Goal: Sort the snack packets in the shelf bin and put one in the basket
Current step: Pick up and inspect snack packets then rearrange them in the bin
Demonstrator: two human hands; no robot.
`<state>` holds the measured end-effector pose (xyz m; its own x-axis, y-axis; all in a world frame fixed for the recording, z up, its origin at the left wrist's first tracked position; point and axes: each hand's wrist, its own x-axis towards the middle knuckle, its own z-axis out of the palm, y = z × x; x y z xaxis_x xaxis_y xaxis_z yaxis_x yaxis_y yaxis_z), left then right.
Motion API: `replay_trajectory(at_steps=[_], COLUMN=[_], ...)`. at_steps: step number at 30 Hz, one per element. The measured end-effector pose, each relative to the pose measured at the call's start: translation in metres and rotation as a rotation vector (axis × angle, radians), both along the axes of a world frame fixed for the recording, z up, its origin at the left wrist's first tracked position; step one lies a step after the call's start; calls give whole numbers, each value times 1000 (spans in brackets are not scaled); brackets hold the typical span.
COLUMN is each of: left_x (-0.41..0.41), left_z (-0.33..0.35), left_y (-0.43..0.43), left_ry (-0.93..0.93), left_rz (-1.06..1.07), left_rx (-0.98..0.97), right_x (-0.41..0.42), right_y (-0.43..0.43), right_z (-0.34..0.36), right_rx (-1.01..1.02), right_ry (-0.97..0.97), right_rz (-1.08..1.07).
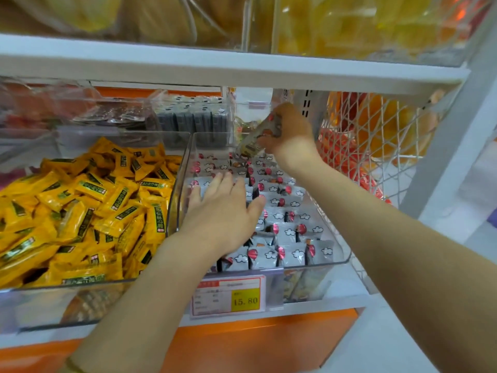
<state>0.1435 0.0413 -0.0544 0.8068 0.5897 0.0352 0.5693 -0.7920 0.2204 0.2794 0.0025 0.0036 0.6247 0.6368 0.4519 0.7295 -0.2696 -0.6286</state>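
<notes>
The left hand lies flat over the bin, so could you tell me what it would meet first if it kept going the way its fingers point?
Probably the grey packets just beyond the left hand; depth is unclear.

Left hand (224, 208): centre of the frame; flat, fingers spread, palm down on the grey packets (285, 232)
Right hand (289, 135): upper centre, raised over the back of the bin; fingers closed around a held packet (256, 138), tilted
Clear bin (340, 261): centre right; grey packets with red spots and white clouds stand in rows
Yellow packets (88, 211): left; heaped loosely in the neighbouring bin
Price tag (228, 296): lower centre, on the clear bin's front; reads 15.80
Wire mesh (376, 146): right; orange bags behind it
</notes>
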Motion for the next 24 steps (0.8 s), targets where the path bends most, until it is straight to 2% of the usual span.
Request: replay_trajectory(at_steps=[4, 10, 13, 15, 19, 24], left_x=[1, 2, 2, 2, 1, 0], left_z=[1, 4, 4, 3, 3, 3], left_y=[3, 4, 4, 4, 3, 3], left_ry=[41, 24, 36, 39, 29, 14], left_rz=[-15, -21, -24, -25, -35, -38], left_rx=[-37, -122, -124, -125, -126, -114], right_x=[9, 11, 17, 22, 30, 34], right_y=[23, 36, 43, 46, 56, 72], right_z=[1, -15, -21, -21, -16, -26], right_rx=[-298, -463, -651, -651, -441, -458], right_ry=[-181, -225, -372, -364, -321, -566], right_rz=[59, 175, 137, 149, 133, -8])
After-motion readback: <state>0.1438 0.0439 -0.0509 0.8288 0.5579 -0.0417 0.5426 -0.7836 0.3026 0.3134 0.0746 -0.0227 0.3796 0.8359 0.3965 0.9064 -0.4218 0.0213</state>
